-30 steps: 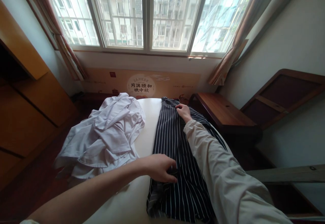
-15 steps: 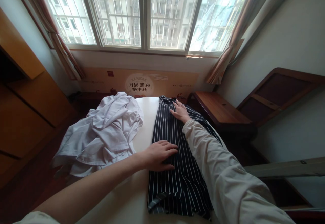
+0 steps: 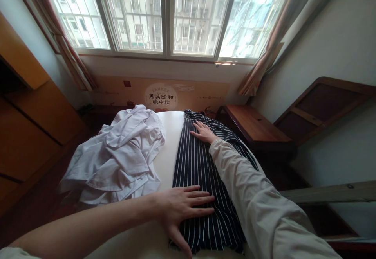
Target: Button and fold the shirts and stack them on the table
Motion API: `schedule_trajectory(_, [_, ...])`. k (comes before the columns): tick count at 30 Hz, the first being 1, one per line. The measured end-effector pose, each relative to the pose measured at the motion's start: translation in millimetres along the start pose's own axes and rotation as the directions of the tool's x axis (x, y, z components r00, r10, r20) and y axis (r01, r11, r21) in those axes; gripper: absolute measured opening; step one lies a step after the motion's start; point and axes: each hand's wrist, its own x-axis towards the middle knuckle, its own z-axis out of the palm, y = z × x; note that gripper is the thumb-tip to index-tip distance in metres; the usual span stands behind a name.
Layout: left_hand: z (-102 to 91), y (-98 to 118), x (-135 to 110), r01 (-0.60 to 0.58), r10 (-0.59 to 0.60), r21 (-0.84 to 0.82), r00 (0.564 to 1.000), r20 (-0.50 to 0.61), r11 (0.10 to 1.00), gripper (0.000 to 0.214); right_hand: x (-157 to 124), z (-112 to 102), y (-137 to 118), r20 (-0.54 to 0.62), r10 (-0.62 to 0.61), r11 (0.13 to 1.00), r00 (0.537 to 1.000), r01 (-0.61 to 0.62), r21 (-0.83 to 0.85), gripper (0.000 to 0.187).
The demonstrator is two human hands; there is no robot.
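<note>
A dark navy garment with white pinstripes (image 3: 196, 161) lies lengthwise on a white round table (image 3: 169, 153). My left hand (image 3: 182, 208) lies flat on its near end, fingers spread, thumb pointing toward me. My right hand (image 3: 202, 132), arm in a beige sleeve, rests flat and open on the garment's far end. A crumpled heap of white clothing (image 3: 120, 157) sits on the left part of the table, beside the striped garment and apart from both hands.
A window with bars and curtains (image 3: 167, 16) spans the wall ahead. A printed cardboard panel (image 3: 161, 94) leans under the sill. A dark wooden side table (image 3: 255, 128) stands right of the table, wooden cabinets (image 3: 32, 122) on the left.
My left hand slid along the striped garment toward me and opened flat from a pinch. My right hand flattened and shifted slightly left at the far end.
</note>
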Motion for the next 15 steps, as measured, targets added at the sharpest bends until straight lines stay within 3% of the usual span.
schedule_trajectory(8, [-5.0, 5, -13, -0.030, 0.033, -0.054, 0.998, 0.054, 0.998, 0.109, -3, -1, 2, -0.016, -0.008, 1.000, 1.000, 0.008, 0.018, 0.096])
schedule_trajectory(11, [-6.7, -4, -19, 0.055, -0.058, -0.041, 0.997, -0.059, 0.998, 0.102, -6, -4, 11, -0.077, -0.022, 0.995, 0.997, 0.030, 0.092, 0.091])
schedule_trajectory(13, [-8.4, -17, -20, 0.222, -0.215, -0.003, 0.942, -0.257, 0.975, 0.084, -11, -8, 22, -0.132, -0.008, 0.991, 0.991, 0.025, 0.128, 0.087])
schedule_trajectory(14, [-10.4, -25, -20, 0.339, -0.312, 0.008, 0.874, -0.373, 0.941, 0.073, -14, -10, 29, -0.158, 0.015, 0.991, 0.987, 0.006, 0.136, 0.085])
schedule_trajectory(15, [-13.7, -35, -19, 0.463, -0.402, 0.005, 0.776, -0.487, 0.887, 0.065, -19, -12, 37, -0.178, 0.047, 0.990, 0.983, -0.023, 0.137, 0.083])
